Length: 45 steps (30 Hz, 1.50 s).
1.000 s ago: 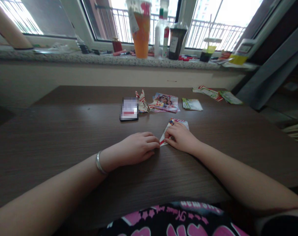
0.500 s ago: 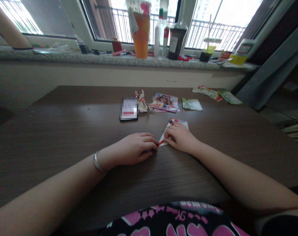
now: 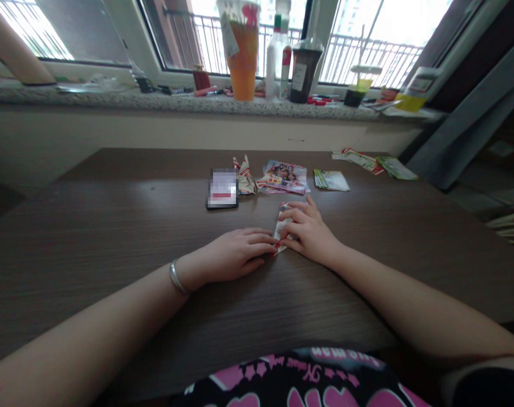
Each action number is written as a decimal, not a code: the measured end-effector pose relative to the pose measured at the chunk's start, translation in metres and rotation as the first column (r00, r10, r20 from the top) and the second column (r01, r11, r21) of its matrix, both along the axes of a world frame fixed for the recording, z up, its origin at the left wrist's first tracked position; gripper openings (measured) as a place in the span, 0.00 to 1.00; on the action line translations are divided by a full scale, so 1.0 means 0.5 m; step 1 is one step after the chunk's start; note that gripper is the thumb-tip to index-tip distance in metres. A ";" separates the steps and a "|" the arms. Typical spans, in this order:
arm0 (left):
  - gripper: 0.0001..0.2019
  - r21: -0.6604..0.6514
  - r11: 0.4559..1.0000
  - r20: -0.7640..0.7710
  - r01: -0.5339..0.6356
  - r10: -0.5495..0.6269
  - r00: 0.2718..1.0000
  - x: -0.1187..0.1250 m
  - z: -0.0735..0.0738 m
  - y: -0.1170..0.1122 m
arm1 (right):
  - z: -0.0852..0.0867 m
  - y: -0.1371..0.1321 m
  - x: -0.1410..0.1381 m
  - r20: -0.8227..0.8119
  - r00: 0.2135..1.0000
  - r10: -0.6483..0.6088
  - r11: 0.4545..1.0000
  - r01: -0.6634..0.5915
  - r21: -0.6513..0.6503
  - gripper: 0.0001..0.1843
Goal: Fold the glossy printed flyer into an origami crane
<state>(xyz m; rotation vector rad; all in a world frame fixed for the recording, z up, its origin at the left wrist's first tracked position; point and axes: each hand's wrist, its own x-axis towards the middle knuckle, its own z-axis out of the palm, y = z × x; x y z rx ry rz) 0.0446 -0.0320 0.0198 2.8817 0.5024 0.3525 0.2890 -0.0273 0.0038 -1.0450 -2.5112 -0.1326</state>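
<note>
Dark brown, wood-grained surface (image 3: 133,237), one: we are resting both hands on it.

Printed paper (image 3: 279,226), one, white with red marks: lying beneath our right grip (image 3: 310,229), its near corner reaching the fingertips of our left grip (image 3: 240,254). Right grip: fingers spreading over the sheet, covering most of it. Left grip: palm facing down, fingers loosely together, a silver bangle (image 3: 178,277) circling the wrist. Whether either is pinching the sheet, we cannot tell.

Condition: we are judging the paper part-folded, since it is showing as a narrow, slanting strip; its folding is looking unfinished.

Beyond the left grip: a folded paper piece (image 3: 245,178), standing peaked and seemingly complete, and a phone (image 3: 221,188) lying just beside it.

Beyond the right grip: photo leaflets (image 3: 287,175), lying flat and apparently unfolded; green-edged cards (image 3: 333,180), fanning slightly; farther right, loose paper strips (image 3: 362,159).
</note>
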 end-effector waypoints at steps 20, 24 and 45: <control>0.12 -0.010 1.000 -0.047 0.011 -0.012 0.999 0.009 0.009 -0.009 | -0.014 0.020 0.005 -0.102 0.977 -0.190 0.970 0.170 -0.175 0.19; 0.11 -0.034 0.999 -0.046 0.016 -0.018 0.999 0.011 0.010 -0.009 | -0.018 0.024 0.006 -0.102 0.972 -0.213 0.962 0.191 -0.195 0.19; 0.16 0.039 0.999 -0.055 -0.006 0.009 0.998 0.013 0.008 -0.006 | -0.035 0.002 -0.002 -0.117 0.958 -0.261 0.920 0.210 -0.332 0.39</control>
